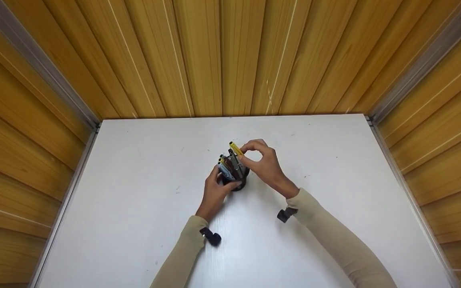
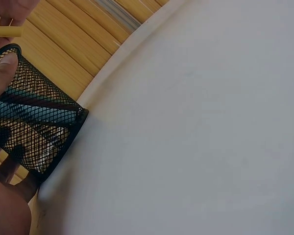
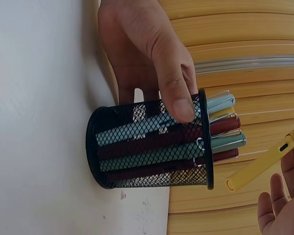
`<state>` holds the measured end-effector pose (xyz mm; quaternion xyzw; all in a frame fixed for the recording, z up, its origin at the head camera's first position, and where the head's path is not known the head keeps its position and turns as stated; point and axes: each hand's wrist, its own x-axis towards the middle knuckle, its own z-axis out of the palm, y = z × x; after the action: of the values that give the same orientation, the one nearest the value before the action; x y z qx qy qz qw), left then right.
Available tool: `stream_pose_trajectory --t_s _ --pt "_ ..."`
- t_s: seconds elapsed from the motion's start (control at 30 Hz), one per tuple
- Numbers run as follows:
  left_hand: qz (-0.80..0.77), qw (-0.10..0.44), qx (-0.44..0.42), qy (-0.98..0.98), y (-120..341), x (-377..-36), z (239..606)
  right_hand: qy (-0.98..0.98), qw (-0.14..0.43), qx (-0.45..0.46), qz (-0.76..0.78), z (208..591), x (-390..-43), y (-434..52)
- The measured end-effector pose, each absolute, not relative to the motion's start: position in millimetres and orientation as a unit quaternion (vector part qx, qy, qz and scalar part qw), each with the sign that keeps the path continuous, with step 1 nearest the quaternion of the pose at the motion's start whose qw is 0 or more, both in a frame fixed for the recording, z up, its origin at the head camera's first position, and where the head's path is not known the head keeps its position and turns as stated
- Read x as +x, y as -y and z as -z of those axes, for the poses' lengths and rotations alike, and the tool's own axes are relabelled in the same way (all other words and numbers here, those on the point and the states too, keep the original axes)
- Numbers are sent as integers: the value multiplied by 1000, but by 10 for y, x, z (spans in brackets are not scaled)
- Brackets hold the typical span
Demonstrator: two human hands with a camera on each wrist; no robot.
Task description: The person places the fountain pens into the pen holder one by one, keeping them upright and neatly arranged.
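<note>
A black mesh pen holder [image 3: 147, 147] stands on the white table, with my left hand [image 1: 214, 194] gripping its side. The left thumb lies along the mesh close to the rim, fingers round the far side. Light blue, yellow, dark red and green pens [image 3: 225, 142] with metal clips fill the holder, their ends sticking out of the top. My right hand [image 1: 268, 166] pinches a yellow pen [image 3: 259, 169] between thumb and forefinger. The yellow pen's lower end is just beyond the rim, outside the holder, and its other fingers are loosely curled.
The white table [image 1: 134, 192] runs back to a wood-panelled wall [image 1: 222, 60], with similar panels at both sides. Small black wrist cameras [image 1: 213, 239] are strapped over the beige sleeves [image 1: 334, 232].
</note>
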<state>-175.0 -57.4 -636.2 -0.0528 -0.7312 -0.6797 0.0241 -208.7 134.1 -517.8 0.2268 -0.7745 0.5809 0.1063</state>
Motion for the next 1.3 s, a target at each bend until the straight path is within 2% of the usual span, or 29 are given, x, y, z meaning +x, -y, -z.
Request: stream_pose_trajectory --t_s 0.87,1.3 --pt "693 8 -52 719 555 -1736 6365 765 79 223 -600 5403 -1998 -1133" --pt "690 36 -67 719 561 -1769 6387 785 82 196 -582 5611 -1934 -1165"
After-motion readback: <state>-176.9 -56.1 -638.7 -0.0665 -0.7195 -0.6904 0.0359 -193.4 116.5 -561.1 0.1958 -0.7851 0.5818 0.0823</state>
